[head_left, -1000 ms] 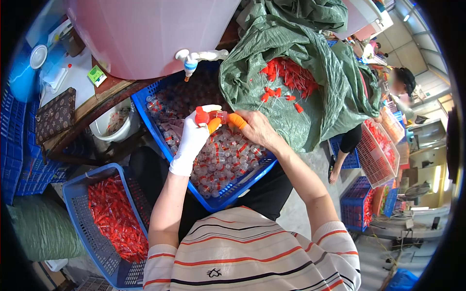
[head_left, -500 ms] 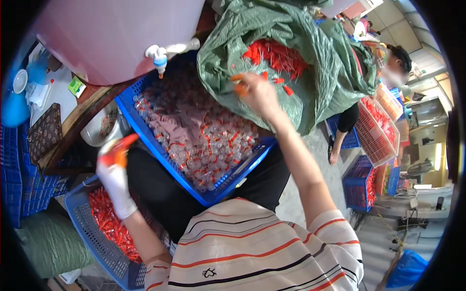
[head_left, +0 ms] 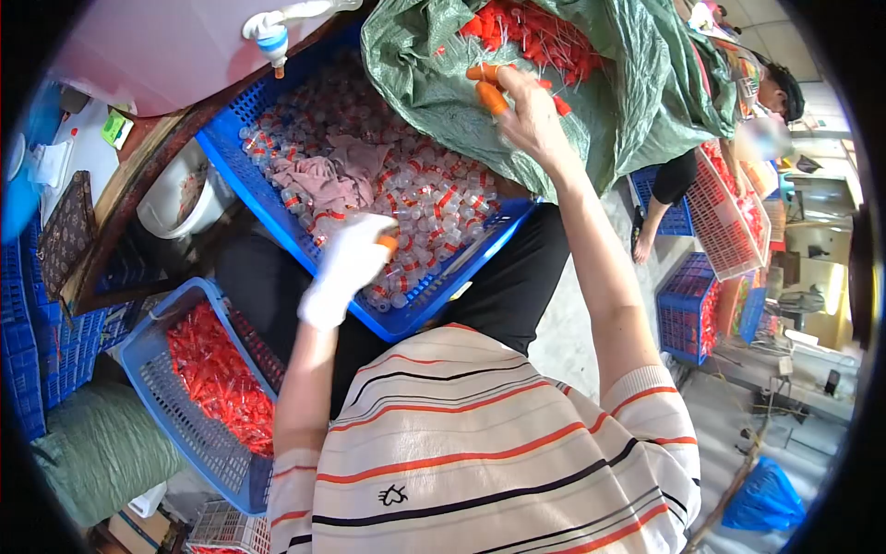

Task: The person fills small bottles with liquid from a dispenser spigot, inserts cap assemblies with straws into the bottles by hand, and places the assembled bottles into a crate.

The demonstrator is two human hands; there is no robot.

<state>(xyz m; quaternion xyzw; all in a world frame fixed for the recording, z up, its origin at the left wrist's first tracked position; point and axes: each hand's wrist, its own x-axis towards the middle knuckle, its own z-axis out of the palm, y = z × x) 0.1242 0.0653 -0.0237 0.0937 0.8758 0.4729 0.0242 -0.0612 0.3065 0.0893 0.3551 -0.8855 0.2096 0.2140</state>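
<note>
Head view: right hand (head_left: 528, 115), orange finger covers (head_left: 491, 98) on, fingers spread at mouth of green woven sack (head_left: 637, 111), seems to grip nothing. Red plastic caps with thin stems (head_left: 554, 42) in sack, plenty left. Left hand (head_left: 355, 263), white-gloved, blurred, over blue plastic crate (head_left: 415, 314); cannot tell if gripping. Small clear bottles with red bands (head_left: 452, 208) fill crate, many left. Light-blue plastic basket (head_left: 221, 462): big pile of shiny red pieces (head_left: 217, 383), maybe done ones.

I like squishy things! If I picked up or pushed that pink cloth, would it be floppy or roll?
Probably floppy: the pink cloth lies crumpled in many folds. It likely wouldn't roll, since it's spread loosely over the little clear containers.
</note>
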